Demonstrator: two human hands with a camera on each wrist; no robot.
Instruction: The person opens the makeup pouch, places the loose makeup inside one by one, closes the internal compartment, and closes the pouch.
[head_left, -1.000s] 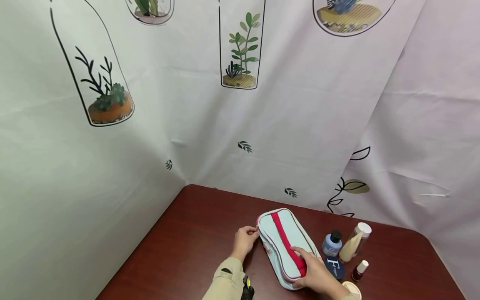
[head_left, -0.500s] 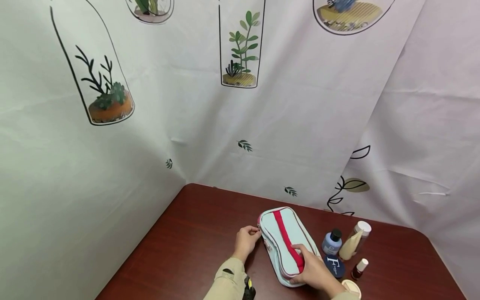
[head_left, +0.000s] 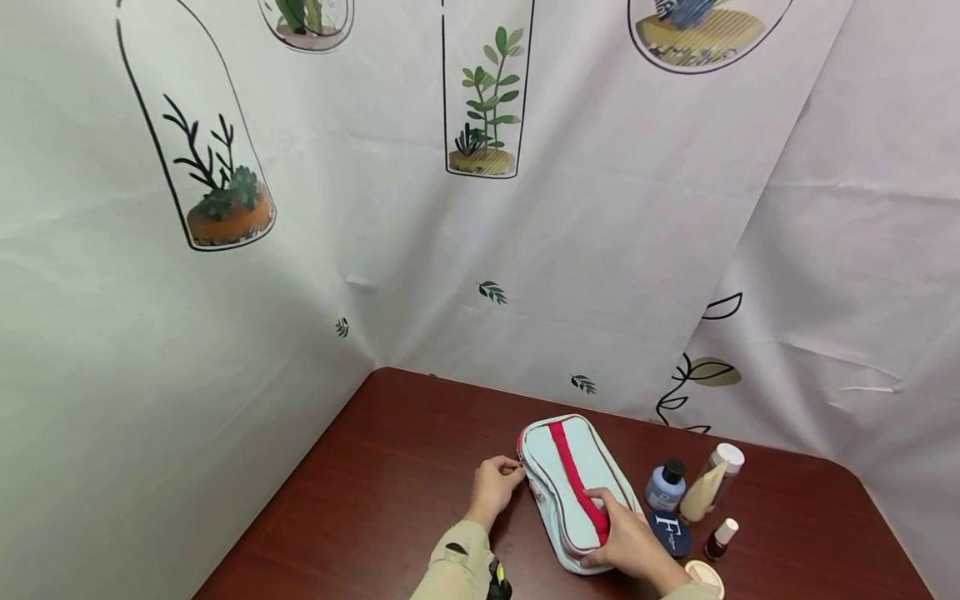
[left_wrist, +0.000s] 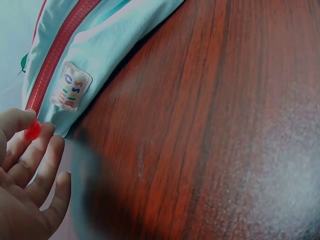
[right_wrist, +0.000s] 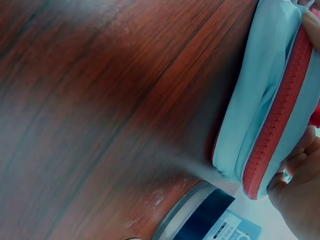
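A light blue pouch (head_left: pixel 592 475) with a red strap lies on the table, its red zipper (left_wrist: pixel 56 56) closed along the part seen in the left wrist view. My left hand (head_left: pixel 495 488) pinches a small red pull (left_wrist: pixel 33 130) between thumb and forefinger at the pouch's far left corner. A white patch with coloured letters (left_wrist: pixel 72 86) sits on the side below the zipper. My right hand (head_left: pixel 630 537) grips the near right part of the pouch, thumb and fingers spread across its top and edge. In the right wrist view another stretch of red zipper (right_wrist: pixel 282 112) shows.
Right of the pouch stand a blue bottle with a black cap (head_left: pixel 665 486), a cream tube (head_left: pixel 702 495), a white-capped bottle (head_left: pixel 727 457) and a small dark bottle (head_left: pixel 721 539). A dark blue round tin (head_left: pixel 670 533) and a cream round item (head_left: pixel 704 577) lie beside my right hand.
Over the last second my left hand has shifted slightly toward me along the pouch's left side, still pinching. The pouch has moved a little to the right; my right hand keeps its grip.
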